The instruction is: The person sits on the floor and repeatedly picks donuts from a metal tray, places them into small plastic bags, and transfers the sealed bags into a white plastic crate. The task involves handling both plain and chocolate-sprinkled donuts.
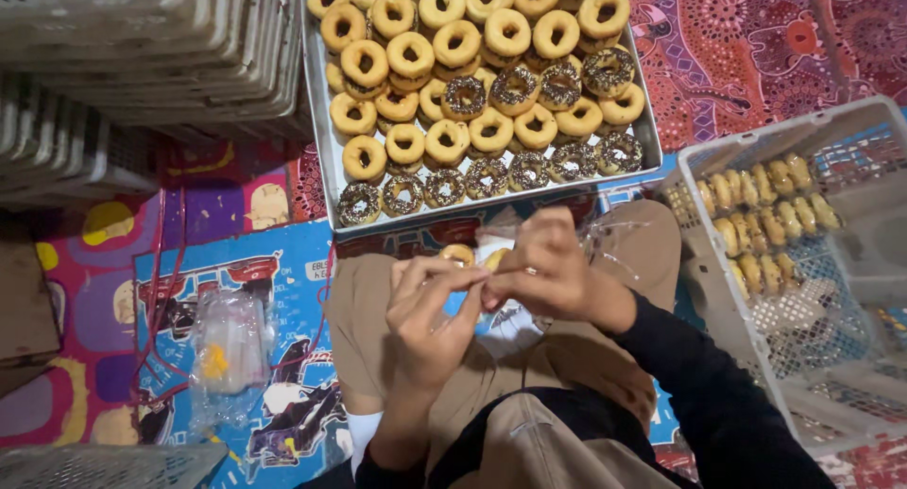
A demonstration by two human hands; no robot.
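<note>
My left hand and my right hand meet over my lap, both pinching a clear plastic wrapper that holds a plain donut. The fingertips touch at the wrapper's edge. Just beyond my knees lies a metal tray piled with ring donuts, plain ones at the back and chocolate-sprinkled ones along the near rows.
A white plastic crate at the right holds rows of wrapped donuts. A pile of clear bags lies on the patterned mat at the left. Stacked white crates fill the upper left.
</note>
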